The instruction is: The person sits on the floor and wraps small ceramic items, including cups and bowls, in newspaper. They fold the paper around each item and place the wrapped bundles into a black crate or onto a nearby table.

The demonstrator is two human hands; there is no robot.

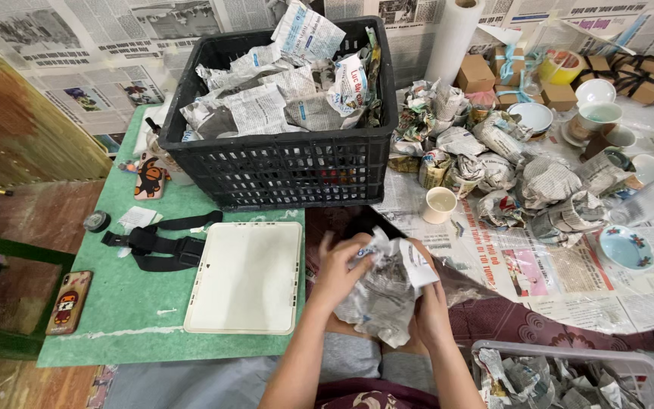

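Contents of newspaper bundle (384, 291) concealed by wrapping, white basket (569, 356) right of bundle cut by bottom edge, crate (281, 163) items hidden in paper

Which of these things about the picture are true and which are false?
1. Both hands hold a bundle of crumpled newspaper. True: the left hand and right hand grip it together.
2. The black plastic crate is empty. False: it is full of newspaper-wrapped bundles.
3. A white tray lies on the green mat. True.
4. The phone sits inside the crate. False: it lies on the green mat's left edge.
5. A small cream cup stands on the newspaper-covered table. True.
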